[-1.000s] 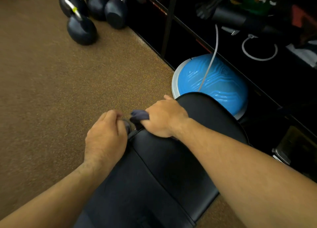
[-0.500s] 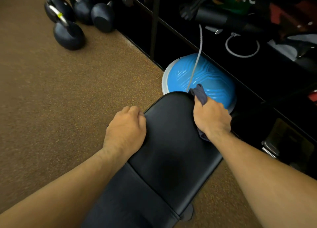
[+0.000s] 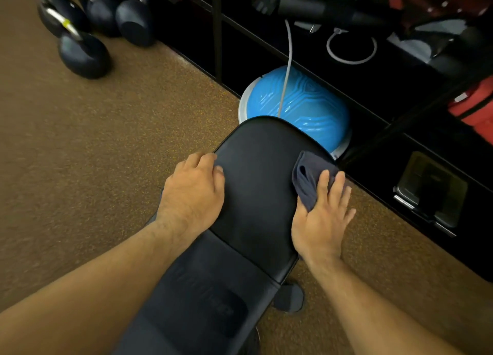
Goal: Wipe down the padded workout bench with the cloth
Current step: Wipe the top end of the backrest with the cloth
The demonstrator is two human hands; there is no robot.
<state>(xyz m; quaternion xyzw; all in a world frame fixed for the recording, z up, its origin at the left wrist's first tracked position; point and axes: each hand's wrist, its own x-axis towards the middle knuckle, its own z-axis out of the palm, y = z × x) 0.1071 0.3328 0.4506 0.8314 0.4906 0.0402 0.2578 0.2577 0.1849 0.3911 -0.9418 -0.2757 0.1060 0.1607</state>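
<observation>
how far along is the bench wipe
Done: the dark blue cloth has gone from the left edge round the far end of the black padded bench. In hand: right hand presses it on the right edge; left hand rests opposite. Left: nearer pad, it seems.
</observation>
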